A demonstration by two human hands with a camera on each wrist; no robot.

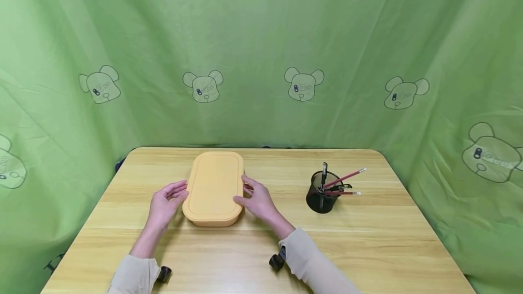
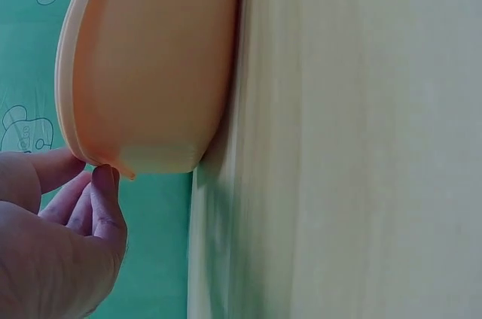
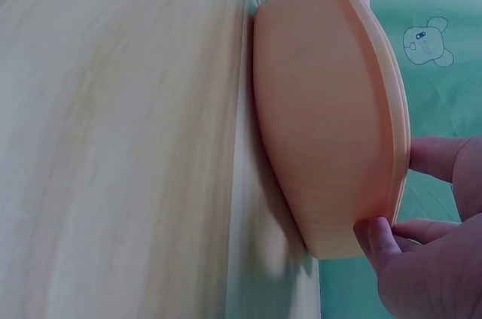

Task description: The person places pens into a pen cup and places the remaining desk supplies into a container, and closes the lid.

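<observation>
A yellow-orange plastic box with rounded corners stands on the wooden table, its matching lid on top. At the left side, my left hand pinches the lid's rim; the left wrist view shows thumb and fingertips by a small tab under the edge. My right hand grips the right rim, thumb over the lid and fingers beneath. Seen from the right wrist, the box wall is smooth, and fingertips touch it just below the rim. What the box contains is hidden.
To the right stands a black mesh pen holder with pens and red pencils leaning out over its rim. The wooden table ends at a green curtain with bear-head drawings, which surrounds the back and sides.
</observation>
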